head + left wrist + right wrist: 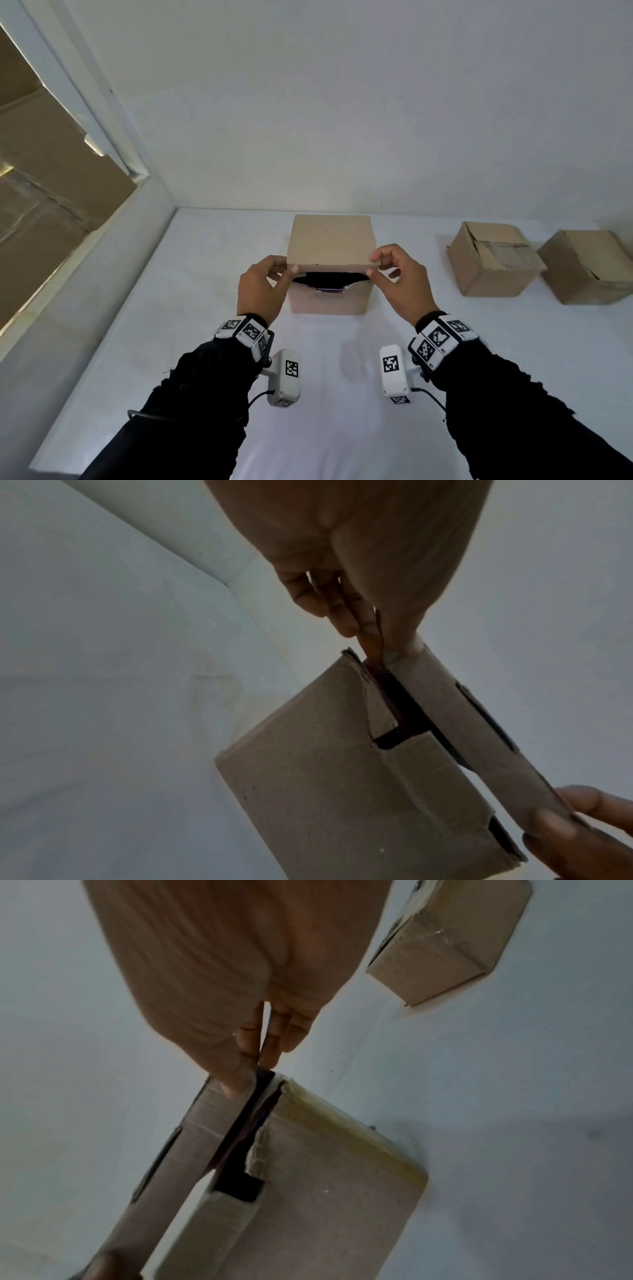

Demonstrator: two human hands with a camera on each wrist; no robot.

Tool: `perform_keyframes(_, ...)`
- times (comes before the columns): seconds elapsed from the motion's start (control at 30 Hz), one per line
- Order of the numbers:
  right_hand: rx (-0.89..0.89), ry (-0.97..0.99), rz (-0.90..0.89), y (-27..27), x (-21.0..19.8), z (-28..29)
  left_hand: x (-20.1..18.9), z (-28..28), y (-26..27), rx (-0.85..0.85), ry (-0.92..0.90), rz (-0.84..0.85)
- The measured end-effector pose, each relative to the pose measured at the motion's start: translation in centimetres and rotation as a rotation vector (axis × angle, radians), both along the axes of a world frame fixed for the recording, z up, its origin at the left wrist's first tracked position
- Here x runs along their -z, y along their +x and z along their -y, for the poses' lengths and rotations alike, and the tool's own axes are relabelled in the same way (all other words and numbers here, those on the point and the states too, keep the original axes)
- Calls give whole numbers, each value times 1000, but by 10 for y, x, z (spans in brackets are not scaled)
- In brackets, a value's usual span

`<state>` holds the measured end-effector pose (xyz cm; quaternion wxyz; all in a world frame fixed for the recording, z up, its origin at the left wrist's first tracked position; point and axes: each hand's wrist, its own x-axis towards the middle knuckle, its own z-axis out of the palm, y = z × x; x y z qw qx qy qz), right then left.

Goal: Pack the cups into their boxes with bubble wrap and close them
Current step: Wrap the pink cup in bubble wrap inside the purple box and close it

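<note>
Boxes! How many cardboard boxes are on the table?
3. One box sits in the middle, its lid flap pinched by both hands. Two more boxes stand to the right, one nearer the middle, one at the edge.

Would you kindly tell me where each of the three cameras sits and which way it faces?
Head: worn on the head, looking forward and down at the middle box on the table; both sleeved arms, left hand and right hand show.
Left wrist: along the left hand toward the lid flap; right fingertips intrude.
Right wrist: along the right hand to the flap; a second box behind.
All three share the middle box.
</note>
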<state>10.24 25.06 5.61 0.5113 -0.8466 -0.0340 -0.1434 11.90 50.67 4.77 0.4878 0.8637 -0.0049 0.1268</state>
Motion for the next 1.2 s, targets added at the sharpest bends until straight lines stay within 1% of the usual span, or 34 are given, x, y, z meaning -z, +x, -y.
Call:
perform_keyframes(0.07,-11,-33,31,-4,5,2,4,-3,-1,2,74,2)
perform_keyframes(0.13,-2,-118,64,-8,9,2,8,-5,-4,19,166,30)
perform_keyframes(0.2,11,-202,89,-10,13,3,11,-7,-4,12,220,48)
perform_keyframes(0.33,39,-252,121,-10,17,2,7,-6,-4,-12,292,61)
perform_keyframes(0.43,63,-296,155,-10,20,0,4,-6,-5,-14,261,63)
perform_keyframes(0.47,69,-314,169,-10,21,-1,5,-7,-6,5,265,83)
perform_keyframes(0.5,77,-331,189,-10,22,-2,6,-6,-6,32,306,133)
perform_keyframes(0.6,100,-382,269,-12,28,-1,10,-6,-6,103,468,288)
perform_keyframes(0.67,107,-397,299,-15,32,0,12,-7,-8,119,527,322)
perform_keyframes(0.77,92,-454,344,-18,35,-2,16,-9,-10,120,534,334)
perform_keyframes(0.87,36,-634,370,-20,35,-13,18,-8,-10,128,535,349)
perform_keyframes(0.93,21,-702,355,-20,37,-25,20,-7,-8,138,556,388)
perform_keyframes(1.0,56,-702,335,-19,41,-36,23,-5,-6,156,553,422)
perform_keyframes(1.1,163,-649,291,-17,43,-45,24,-2,-7,181,521,447)
perform_keyframes(1.2,195,-610,325,-15,39,-48,25,1,-6,170,516,451)
